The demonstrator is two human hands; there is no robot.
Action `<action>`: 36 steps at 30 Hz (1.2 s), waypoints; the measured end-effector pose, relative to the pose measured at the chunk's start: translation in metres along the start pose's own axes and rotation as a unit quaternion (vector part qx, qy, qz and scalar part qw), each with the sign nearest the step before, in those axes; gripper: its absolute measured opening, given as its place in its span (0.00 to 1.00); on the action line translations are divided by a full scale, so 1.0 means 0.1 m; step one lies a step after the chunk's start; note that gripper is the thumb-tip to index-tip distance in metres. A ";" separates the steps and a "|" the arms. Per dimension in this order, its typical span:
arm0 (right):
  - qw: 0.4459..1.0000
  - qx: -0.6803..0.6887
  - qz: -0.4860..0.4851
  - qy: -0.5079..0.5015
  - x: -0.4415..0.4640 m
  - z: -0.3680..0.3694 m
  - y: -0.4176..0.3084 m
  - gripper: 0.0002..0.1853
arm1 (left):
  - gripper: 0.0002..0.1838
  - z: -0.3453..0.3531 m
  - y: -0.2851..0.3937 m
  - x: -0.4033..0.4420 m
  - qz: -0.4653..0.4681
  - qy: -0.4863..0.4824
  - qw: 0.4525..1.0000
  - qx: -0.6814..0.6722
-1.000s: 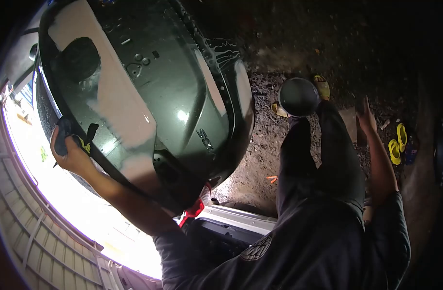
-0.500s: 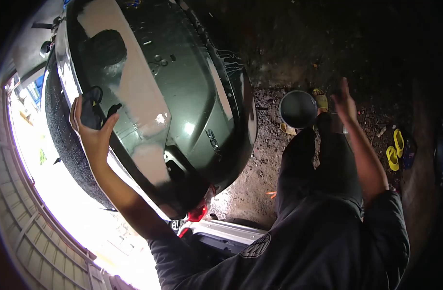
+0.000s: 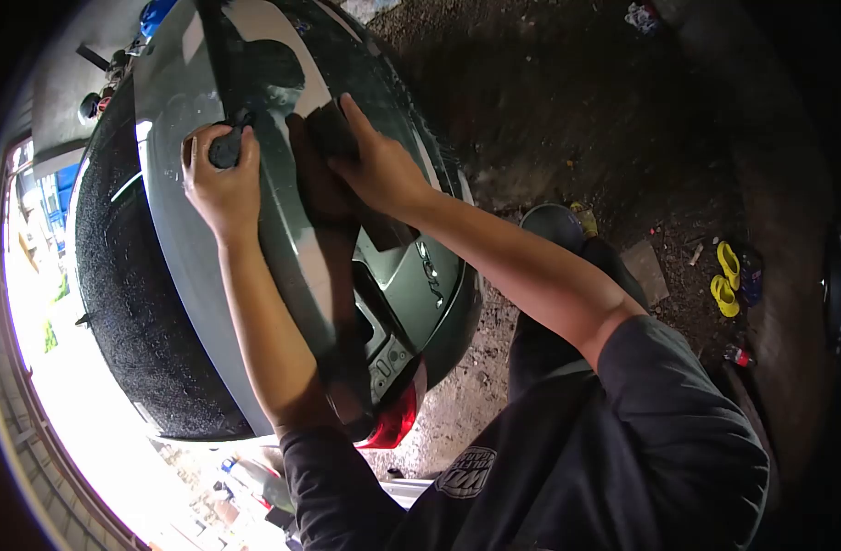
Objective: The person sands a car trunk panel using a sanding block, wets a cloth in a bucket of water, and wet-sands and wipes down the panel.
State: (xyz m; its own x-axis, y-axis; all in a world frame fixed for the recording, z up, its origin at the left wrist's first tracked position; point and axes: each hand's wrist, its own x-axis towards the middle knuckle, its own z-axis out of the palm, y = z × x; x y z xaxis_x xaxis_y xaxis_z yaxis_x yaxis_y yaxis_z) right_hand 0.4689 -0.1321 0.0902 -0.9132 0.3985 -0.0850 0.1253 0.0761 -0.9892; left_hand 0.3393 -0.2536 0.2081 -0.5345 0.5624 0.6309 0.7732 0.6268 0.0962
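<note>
My left hand (image 3: 220,188) is closed around a small dark sponge-like piece (image 3: 225,150), pressed to the upper part of a dark green car tailgate (image 3: 283,220). To its right, my right hand (image 3: 388,174) grips a dark block (image 3: 331,129) against the same panel, thumb and forefinger along its near side. The remaining right fingers are hidden, and the block's exact kind cannot be made out. Light patches of bare filler or primer show on the panel, beneath shadows of my arm. The rear window (image 3: 154,312) beside my left hand is covered with water drops.
A round bucket (image 3: 551,225) stands by my feet on the dirty ground. Yellow clogs (image 3: 725,279) and a bottle with a red label (image 3: 738,355) lie farther right. The red tail light (image 3: 395,420) is at the car's near corner.
My right hand has swung from beside the bucket over to the tailgate. My left hand has shifted up and right across the panel, and my view has moved closer to the car.
</note>
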 end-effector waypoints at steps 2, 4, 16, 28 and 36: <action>1.000 -0.011 0.028 0.000 0.15 0.09 -0.16 0.49 | 0.11 0.02 -0.02 0.04 -0.060 0.045 0.994 -0.077; 0.999 -0.009 0.032 0.003 0.06 0.10 -0.19 0.49 | 0.10 0.06 -0.05 0.10 -0.153 0.064 0.962 -0.218; 0.993 -0.104 0.048 0.025 0.36 0.17 -0.12 0.52 | 0.13 -0.12 0.07 0.16 -0.309 -0.032 0.728 -0.611; 0.990 -0.131 0.032 0.035 0.50 0.21 0.01 0.52 | 0.08 -0.11 0.19 0.10 -0.244 -0.185 0.705 -0.640; 0.995 -0.074 0.016 0.059 -0.48 0.36 -0.21 0.41 | 0.08 -0.09 0.16 0.12 -0.258 -0.166 0.717 -0.626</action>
State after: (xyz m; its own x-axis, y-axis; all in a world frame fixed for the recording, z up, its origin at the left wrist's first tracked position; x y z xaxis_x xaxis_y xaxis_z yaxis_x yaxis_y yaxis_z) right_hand 0.4961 -0.1857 0.1110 -0.8570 0.5067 -0.0939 0.2177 0.1909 -0.9571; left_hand 0.3484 -0.2417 0.2235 -0.7509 0.6573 0.0647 0.0321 -0.0616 0.9976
